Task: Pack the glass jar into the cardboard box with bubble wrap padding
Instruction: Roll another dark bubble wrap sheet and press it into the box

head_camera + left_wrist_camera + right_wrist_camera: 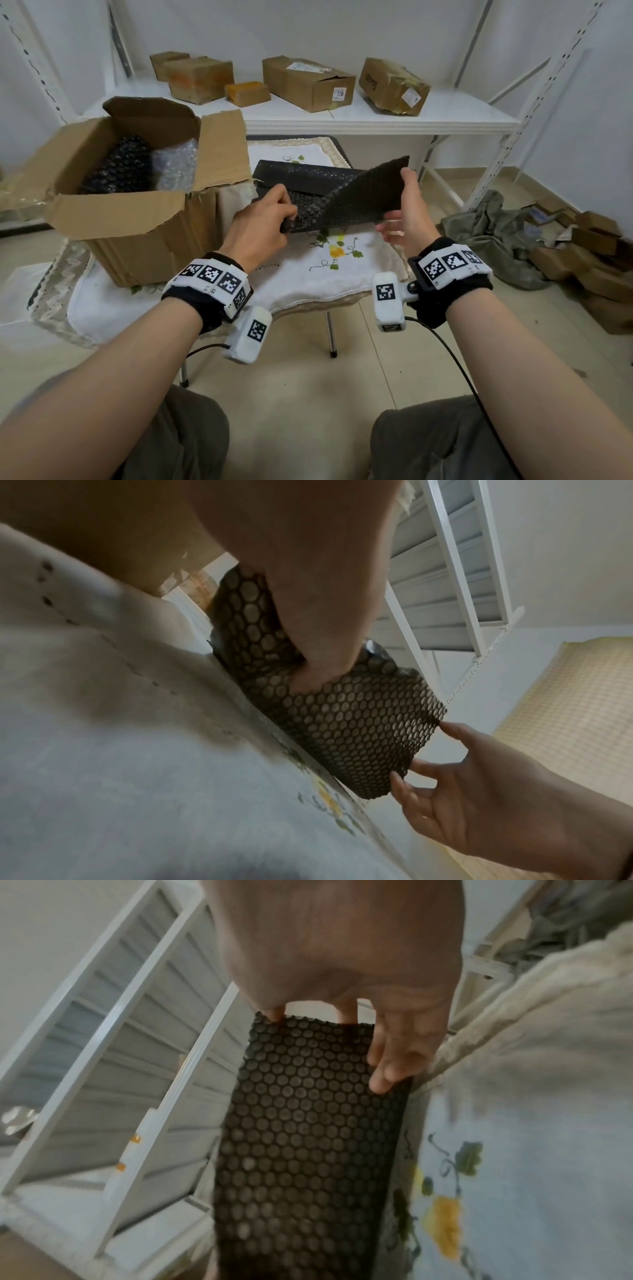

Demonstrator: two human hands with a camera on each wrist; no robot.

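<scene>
Left hand (262, 219): centre of the head view, fingers curled round the near left end of the black bubble wrap sheet (363, 198), gripping it.
Right hand (407, 212): right of centre, fingers straight and relaxed, fingertips (382, 1087) touching the sheet's raised right edge.
Black bubble wrap sheet: held above the embroidered cloth (342, 267) on the tabletop, right part lifted.
Cardboard box (137, 205): left of the frame, flaps open, black and clear bubble wrap (176, 164) inside.
Glass jar: cannot tell where it lies.
Shelf (376, 116): upper frame, carrying several closed boxes.
</scene>
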